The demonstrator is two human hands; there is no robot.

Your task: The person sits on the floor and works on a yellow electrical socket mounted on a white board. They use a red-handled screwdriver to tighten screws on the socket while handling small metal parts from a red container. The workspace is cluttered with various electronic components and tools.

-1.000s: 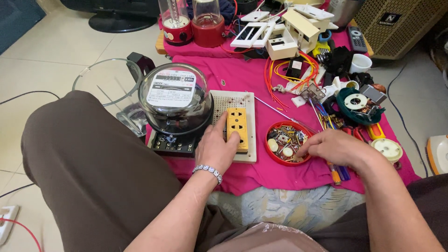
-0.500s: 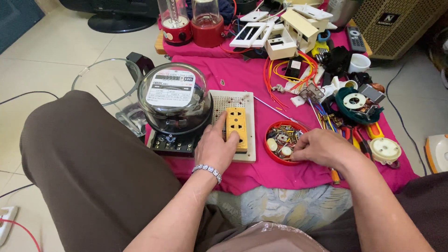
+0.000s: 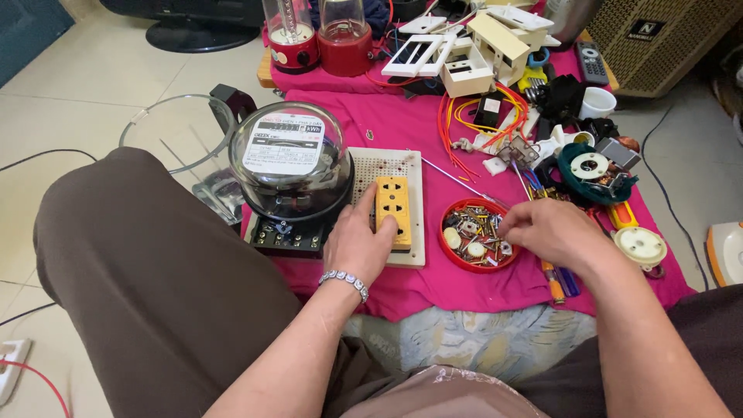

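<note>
The left hand [image 3: 357, 246] lies flat, holding the yellow socket [image 3: 393, 205] steady, while the right hand [image 3: 546, 232] pinches at small screws in the red dish [image 3: 449, 251] just beside it.

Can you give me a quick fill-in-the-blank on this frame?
1. The left hand presses on the ____ socket block.
2. The right hand picks at the round ____ tray of screws.
3. The perforated board lies on a ____ cloth.
Missing: yellow; red; pink
</note>
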